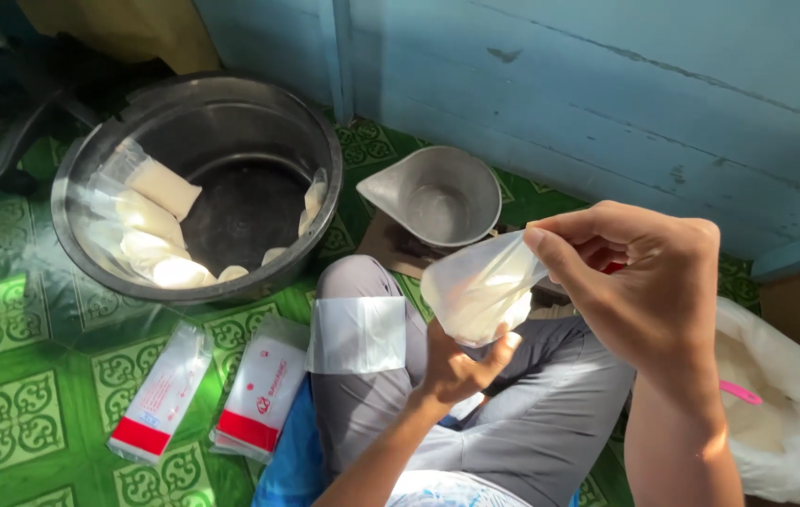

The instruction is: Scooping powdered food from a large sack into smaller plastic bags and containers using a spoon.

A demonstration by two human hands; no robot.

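Metal basin (195,178) holds filled packets; beside it, steel scoop (437,195). Left hand (456,366) cups soft plastic bag (480,291); right hand (639,282) fingers pinch its top.

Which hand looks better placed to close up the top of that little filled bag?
Probably the right hand: its fingertips already pinch the small bag at its top, while the left hand cups it from beneath.

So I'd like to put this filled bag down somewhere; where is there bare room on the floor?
The green patterned mat lies bare left of the two red-and-white packets, below the big metal basin. A smaller bare strip lies between the basin and the metal scoop. It is crowded around the knee and by the white sack on the right.
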